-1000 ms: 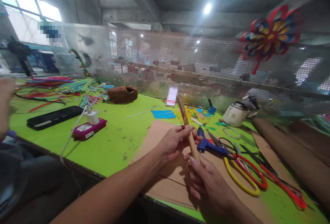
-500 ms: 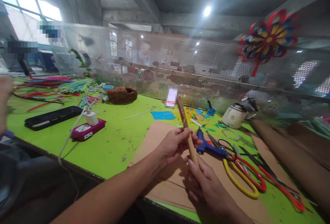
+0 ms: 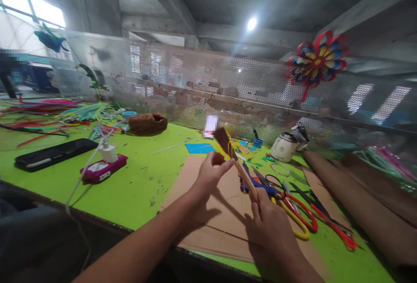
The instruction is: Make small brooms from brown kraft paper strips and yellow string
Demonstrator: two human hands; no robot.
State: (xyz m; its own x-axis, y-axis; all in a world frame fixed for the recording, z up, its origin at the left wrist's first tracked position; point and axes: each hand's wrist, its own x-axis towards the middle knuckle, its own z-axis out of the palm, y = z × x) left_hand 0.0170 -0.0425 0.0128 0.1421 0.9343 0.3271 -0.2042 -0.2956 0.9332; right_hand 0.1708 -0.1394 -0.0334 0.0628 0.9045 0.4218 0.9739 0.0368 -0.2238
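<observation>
My right hand [image 3: 273,218] is closed round the lower end of a long, narrow brown paper strip [image 3: 246,176], which tilts up and away to the left. The strip's dark far end [image 3: 223,139] is wider. A thin yellow string [image 3: 230,146] loops round its middle. My left hand [image 3: 211,172] is beside that loop, thumb and forefinger brought together at the string, thumb tip against the strip's edge. Beneath both hands lie brown paper sheets [image 3: 198,196]. Just behind the strip is a blue glue gun [image 3: 243,183], partly covered.
Scissors with yellow [image 3: 301,230] and red handles [image 3: 312,222] lie at right, near a brown roll [image 3: 352,196]. A white kettle-shaped pot [image 3: 282,147], blue sheet [image 3: 199,148], brown pouch-like object [image 3: 148,124], purple power strip [image 3: 104,170] and black case [image 3: 55,155] stand around the green table [image 3: 140,196].
My left hand has come off its grip on the strip and moved left to the string. The strip has turned, showing its wider dark end. The camera view has shifted right.
</observation>
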